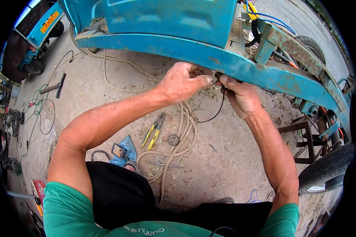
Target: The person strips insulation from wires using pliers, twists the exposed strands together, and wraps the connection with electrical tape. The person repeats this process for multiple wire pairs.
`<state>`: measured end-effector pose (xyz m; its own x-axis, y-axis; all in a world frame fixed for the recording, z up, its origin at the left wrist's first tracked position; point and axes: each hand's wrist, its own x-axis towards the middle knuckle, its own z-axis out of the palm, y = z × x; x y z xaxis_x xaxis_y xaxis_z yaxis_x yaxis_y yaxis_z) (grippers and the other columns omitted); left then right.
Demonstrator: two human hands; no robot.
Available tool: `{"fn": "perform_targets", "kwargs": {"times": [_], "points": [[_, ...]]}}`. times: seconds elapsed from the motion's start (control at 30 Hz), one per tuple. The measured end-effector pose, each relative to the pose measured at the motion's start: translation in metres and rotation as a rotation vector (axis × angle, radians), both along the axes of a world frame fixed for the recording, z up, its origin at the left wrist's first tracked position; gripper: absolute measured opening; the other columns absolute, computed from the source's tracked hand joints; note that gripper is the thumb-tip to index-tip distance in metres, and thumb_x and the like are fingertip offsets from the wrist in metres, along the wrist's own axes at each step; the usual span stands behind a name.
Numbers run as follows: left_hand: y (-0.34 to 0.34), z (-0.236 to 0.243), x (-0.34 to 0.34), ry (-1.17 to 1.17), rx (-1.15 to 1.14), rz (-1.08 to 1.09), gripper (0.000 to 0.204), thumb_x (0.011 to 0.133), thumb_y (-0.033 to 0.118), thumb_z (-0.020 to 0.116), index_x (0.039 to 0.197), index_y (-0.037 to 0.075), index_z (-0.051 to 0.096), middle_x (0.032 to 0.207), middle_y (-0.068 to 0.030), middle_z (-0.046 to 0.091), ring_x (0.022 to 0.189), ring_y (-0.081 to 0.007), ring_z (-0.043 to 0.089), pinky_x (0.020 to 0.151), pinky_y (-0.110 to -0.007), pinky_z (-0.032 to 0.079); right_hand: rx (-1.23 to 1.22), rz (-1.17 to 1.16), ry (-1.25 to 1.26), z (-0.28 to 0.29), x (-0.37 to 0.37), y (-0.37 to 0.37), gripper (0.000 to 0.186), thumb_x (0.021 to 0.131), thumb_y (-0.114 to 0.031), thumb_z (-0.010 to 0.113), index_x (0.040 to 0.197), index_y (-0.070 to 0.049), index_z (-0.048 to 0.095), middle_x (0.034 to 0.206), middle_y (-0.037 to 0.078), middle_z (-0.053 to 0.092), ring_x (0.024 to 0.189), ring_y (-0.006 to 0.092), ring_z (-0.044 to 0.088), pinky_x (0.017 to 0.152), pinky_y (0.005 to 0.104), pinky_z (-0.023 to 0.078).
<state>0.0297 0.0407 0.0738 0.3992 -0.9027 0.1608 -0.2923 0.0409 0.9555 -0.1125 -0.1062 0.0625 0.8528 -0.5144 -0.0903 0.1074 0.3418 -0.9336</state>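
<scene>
Under the edge of a blue metal vehicle frame (166,46), both my hands are close together. My right hand (243,96) pinches a thin black wire (221,107) between thumb and fingers, and the wire's tail curves down toward the ground. My left hand (184,83) is closed just left of it, thumb against curled fingers. What it pinches, if anything, is too small and partly hidden to name. Below the hands on the ground lie pliers with yellow handles (153,132), a round metal ring (173,139) and a beige hose (192,128) in loose loops.
A blue bag (127,149) lies by my foot. On the left are a hammer (58,86) and tangled green cables (38,102). At the right stand a rusty metal stand (304,140) and a tyre (324,170). Another blue vehicle (41,29) is parked at far left.
</scene>
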Motion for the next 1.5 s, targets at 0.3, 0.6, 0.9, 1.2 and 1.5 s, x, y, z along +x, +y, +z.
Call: {"fn": "perform_targets", "kwargs": {"times": [0.3, 0.6, 0.9, 1.2, 1.5], "points": [[-0.007, -0.01, -0.006, 0.16, 0.2, -0.025, 0.029, 0.091, 0.026, 0.07, 0.098, -0.002, 0.07, 0.089, -0.0062, 0.066, 0.079, -0.01, 0.056, 0.07, -0.028, 0.047, -0.014, -0.016, -0.039, -0.005, 0.005, 0.007, 0.023, 0.087, -0.014, 0.075, 0.107, -0.007, 0.065, 0.099, 0.002, 0.067, 0.091, 0.0138, 0.061, 0.082, 0.0306, 0.049], [-0.005, -0.012, -0.003, 0.319, 0.155, -0.039, 0.029, 0.096, 0.025, 0.062, 0.101, -0.002, 0.068, 0.086, -0.0053, 0.063, 0.068, -0.011, 0.053, 0.062, -0.028, 0.045, -0.11, 0.03, -0.041, -0.011, 0.001, -0.001, 0.022, 0.087, -0.013, 0.075, 0.105, -0.005, 0.066, 0.097, 0.004, 0.067, 0.09, 0.0142, 0.061, 0.083, 0.0322, 0.049], [0.004, -0.01, 0.004, 0.234, 0.172, -0.057, 0.033, 0.097, 0.028, 0.06, 0.104, -0.004, 0.065, 0.085, -0.0075, 0.066, 0.066, -0.011, 0.056, 0.062, -0.027, 0.047, -0.081, -0.032, -0.024, -0.009, 0.0, 0.002, 0.021, 0.088, -0.013, 0.074, 0.107, -0.005, 0.065, 0.099, 0.004, 0.067, 0.091, 0.0133, 0.061, 0.082, 0.0313, 0.05], [0.006, -0.006, 0.001, 0.213, 0.133, -0.022, 0.031, 0.092, 0.02, 0.067, 0.111, -0.004, 0.061, 0.085, -0.0074, 0.066, 0.063, -0.0107, 0.057, 0.058, -0.026, 0.046, -0.081, -0.009, 0.009, -0.01, -0.001, 0.0, 0.022, 0.089, -0.013, 0.073, 0.107, -0.005, 0.065, 0.101, 0.004, 0.067, 0.094, 0.0136, 0.061, 0.084, 0.0314, 0.05], [0.003, 0.0, -0.007, -0.061, 0.079, 0.084, 0.032, 0.091, 0.021, 0.068, 0.112, -0.003, 0.066, 0.09, -0.0071, 0.069, 0.078, -0.0107, 0.06, 0.07, -0.029, 0.05, -0.089, -0.013, -0.027, -0.009, 0.001, 0.003, 0.024, 0.087, -0.013, 0.075, 0.108, -0.006, 0.066, 0.101, 0.004, 0.068, 0.096, 0.0143, 0.062, 0.088, 0.0323, 0.05]]}}
